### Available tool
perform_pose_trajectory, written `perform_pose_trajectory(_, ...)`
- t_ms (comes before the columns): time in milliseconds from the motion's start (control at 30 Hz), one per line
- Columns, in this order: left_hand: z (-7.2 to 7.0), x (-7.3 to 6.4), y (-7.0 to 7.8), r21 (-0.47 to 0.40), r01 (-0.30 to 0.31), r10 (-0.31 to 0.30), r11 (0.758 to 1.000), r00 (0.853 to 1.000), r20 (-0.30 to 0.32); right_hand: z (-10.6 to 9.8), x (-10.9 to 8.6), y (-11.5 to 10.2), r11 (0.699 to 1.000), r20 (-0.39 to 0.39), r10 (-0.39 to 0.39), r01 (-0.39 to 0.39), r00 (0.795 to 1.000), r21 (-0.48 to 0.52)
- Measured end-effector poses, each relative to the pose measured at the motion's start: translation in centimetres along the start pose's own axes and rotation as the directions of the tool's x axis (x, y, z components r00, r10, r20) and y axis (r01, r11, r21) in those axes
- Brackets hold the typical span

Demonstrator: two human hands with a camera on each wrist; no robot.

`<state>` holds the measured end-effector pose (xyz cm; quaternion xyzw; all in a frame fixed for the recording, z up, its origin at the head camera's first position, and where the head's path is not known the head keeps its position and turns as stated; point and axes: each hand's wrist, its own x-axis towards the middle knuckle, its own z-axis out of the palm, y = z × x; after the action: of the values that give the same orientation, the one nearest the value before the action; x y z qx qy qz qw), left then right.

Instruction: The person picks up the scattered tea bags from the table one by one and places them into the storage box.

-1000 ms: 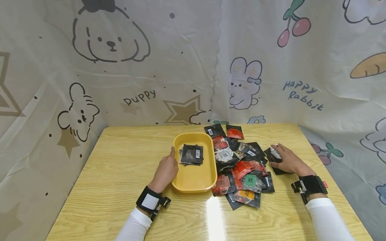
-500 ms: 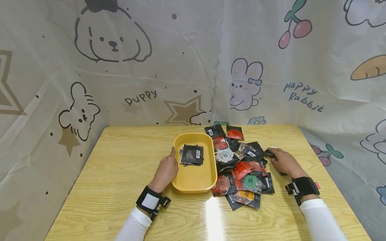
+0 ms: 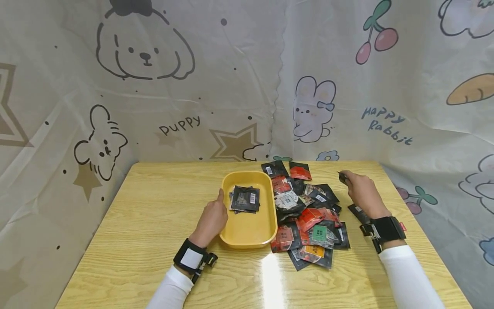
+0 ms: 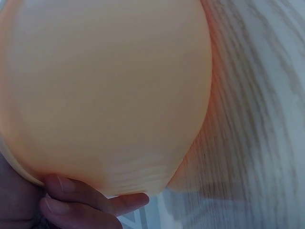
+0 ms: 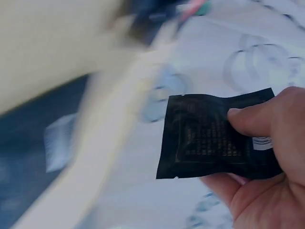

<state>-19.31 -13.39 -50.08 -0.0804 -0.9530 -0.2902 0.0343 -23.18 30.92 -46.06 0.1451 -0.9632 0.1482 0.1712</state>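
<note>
My left hand (image 3: 212, 219) holds the left side of a yellow plastic tray (image 3: 247, 234). In the left wrist view, several fingers (image 4: 78, 193) lie against the tray's smooth outer wall (image 4: 109, 95). A small stack of flat black sachets (image 3: 245, 199) lies inside the tray. At the right, my right hand (image 3: 362, 193) pinches a black sachet (image 5: 205, 133) above the table, thumb on its printed face and fingers beneath. Another black sachet (image 3: 359, 213) lies on the table under this hand, partly hidden by the wrist.
A loose heap of sachets, some with red (image 3: 311, 218), green (image 3: 320, 232) and orange (image 3: 314, 249) labels, spreads right of the tray on the wooden table (image 3: 162, 193). A printed curtain (image 3: 231, 98) hangs behind the table.
My right hand has picked a black sachet up from the table's right side and carried it up towards the back, uncovering another sachet beneath. The left hand and tray stay put.
</note>
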Motion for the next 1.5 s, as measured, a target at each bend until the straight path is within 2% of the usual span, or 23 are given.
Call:
perform_pose_trajectory(100,-0.1,0.0,-0.1,-0.003,0.001,-0.001,1.0,1.0,-0.004,-1.0,2.2,-3.1,0.995,-0.056,-0.1,0.101,0.993,0.021)
perform_pose_trajectory(233,-0.1,0.1,-0.2,0.0,0.003,-0.003,1.0,1.0,-0.006,-2.1,4.7,-7.9,0.968,-0.117,-0.235,0.243,0.965,0.058)
perform_pose_trajectory(300,-0.2,0.1,-0.1,0.001,0.004,-0.004,1.0,1.0,-0.005,-2.3,5.8,-10.2,0.947,-0.154,-0.301,0.314,0.941,0.07)
perform_pose_trajectory(467,-0.2,0.1,0.0,-0.003,0.005,-0.005,1.0,1.0,-0.005,-1.6,7.9,-15.0,0.873,-0.232,-0.445,0.477,0.865,0.104)
perform_pose_trajectory(533,-0.1,0.0,0.1,0.0,0.003,-0.003,1.0,1.0,-0.002,-0.9,8.3,-16.4,0.847,-0.236,-0.482,0.518,0.844,0.121)
perform_pose_trajectory(600,0.0,0.0,0.2,0.0,-0.002,0.002,1.0,1.0,-0.001,-0.1,8.6,-17.5,0.829,-0.227,-0.505,0.541,0.832,0.139)
perform_pose_trajectory(800,-0.2,0.0,0.4,-0.01,0.0,0.0,1.0,1.0,-0.004,2.6,8.9,-19.4,0.792,-0.212,-0.546,0.582,0.811,0.187)
perform_pose_trajectory(900,-0.4,0.0,0.3,-0.004,0.007,-0.007,1.0,1.0,-0.008,3.6,8.9,-19.9,0.792,-0.145,-0.564,0.582,0.813,0.185)
perform_pose_trajectory(1000,-0.5,0.0,0.1,0.0,0.01,-0.01,1.0,1.0,-0.008,4.4,8.5,-20.0,0.83,0.08,-0.546,0.526,0.834,0.184)
perform_pose_trajectory(1067,-0.4,0.0,0.1,-0.001,0.006,-0.006,1.0,1.0,-0.011,4.5,8.0,-19.7,0.862,0.227,-0.505,0.471,0.833,0.189)
perform_pose_trajectory(1133,-0.3,0.0,0.1,0.003,0.004,-0.004,1.0,1.0,-0.018,4.6,7.6,-19.2,0.892,0.318,-0.452,0.415,0.834,0.18)
perform_pose_trajectory(1267,-0.4,0.0,0.1,0.008,0.008,-0.008,1.0,1.0,-0.017,3.9,7.3,-17.7,0.917,0.34,-0.398,0.356,0.852,0.182)
perform_pose_trajectory(1500,-0.3,0.0,0.2,0.008,0.02,-0.02,1.0,1.0,-0.009,1.2,5.8,-12.9,0.954,0.292,-0.297,0.268,0.909,0.135)
